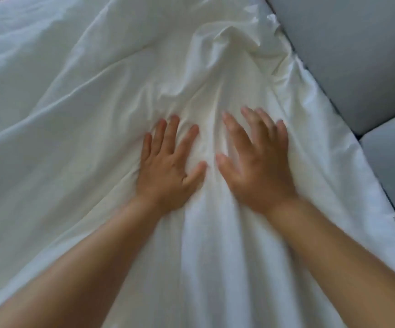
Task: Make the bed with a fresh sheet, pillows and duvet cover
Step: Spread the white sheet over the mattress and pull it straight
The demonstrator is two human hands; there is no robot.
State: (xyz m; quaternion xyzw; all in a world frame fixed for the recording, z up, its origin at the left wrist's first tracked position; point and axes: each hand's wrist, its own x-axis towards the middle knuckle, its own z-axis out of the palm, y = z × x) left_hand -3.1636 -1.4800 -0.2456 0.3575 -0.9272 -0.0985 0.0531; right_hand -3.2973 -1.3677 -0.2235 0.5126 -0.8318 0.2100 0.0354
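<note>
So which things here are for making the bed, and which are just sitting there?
For the job:
white bedding, rumpled, whether sheet or duvet cover is hard to tell
left hand, flat on the bedding
right hand, flat on the bedding

Just there:
grey padded panels along the bedding's right edge

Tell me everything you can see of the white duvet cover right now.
The white duvet cover looks like smooth, thin cotton, spread out and heavily creased. The left hand and right hand press flat on it; folds bunch into a raised ridge beyond them. Its right edge meets grey padded panels.
</note>
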